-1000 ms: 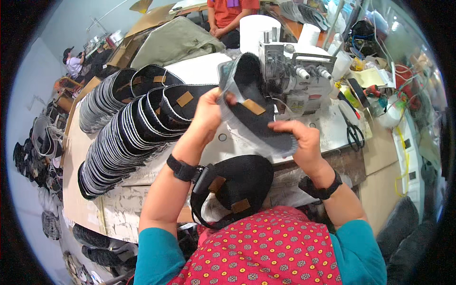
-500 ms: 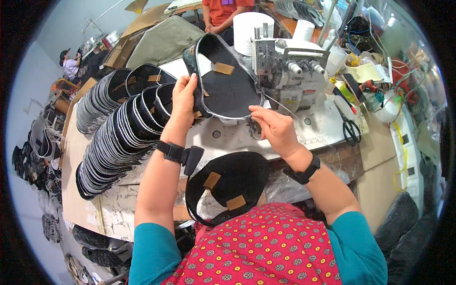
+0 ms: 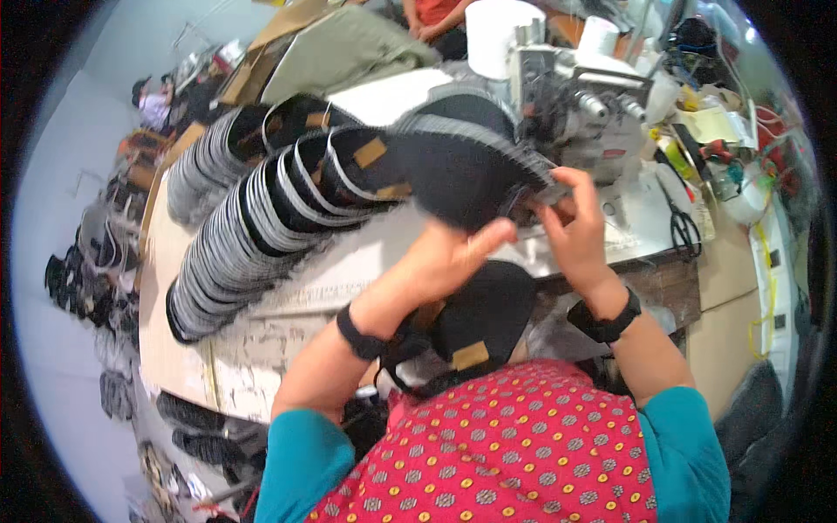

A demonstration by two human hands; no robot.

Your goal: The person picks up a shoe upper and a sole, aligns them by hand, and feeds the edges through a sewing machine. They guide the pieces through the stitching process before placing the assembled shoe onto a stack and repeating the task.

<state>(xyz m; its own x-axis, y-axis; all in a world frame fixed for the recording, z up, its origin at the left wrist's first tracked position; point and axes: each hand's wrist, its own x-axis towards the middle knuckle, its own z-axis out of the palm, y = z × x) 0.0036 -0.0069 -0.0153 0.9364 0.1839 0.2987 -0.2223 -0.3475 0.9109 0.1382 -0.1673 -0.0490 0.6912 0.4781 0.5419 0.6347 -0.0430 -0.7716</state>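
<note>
A curved black fabric piece [image 3: 458, 174] with a pale stitched edge is tilted beside the overlock sewing machine [image 3: 580, 113], its dark face toward me. My right hand [image 3: 575, 227] pinches its right edge between thumb and index finger. My left hand [image 3: 445, 261] is at its lower edge, thumb stretched out; motion blur and the piece hide its other fingers. Just left of it, a long row of nested black pieces [image 3: 253, 218] with pale edges lies on the table. Another black piece [image 3: 488, 305] with a tan tab [image 3: 471, 356] rests near my lap.
A second nested stack [image 3: 196, 187] lies farther left. White thread cones [image 3: 501, 39] stand behind the machine. Black-handled scissors [image 3: 683, 228] lie to the right, near assorted clutter [image 3: 711, 131]. Another person [image 3: 436, 13] sits across the table.
The piece has turned over and tilted, its open hollow no longer facing me. My left hand has left its upper left side for its lower edge. The whole view has shifted.
</note>
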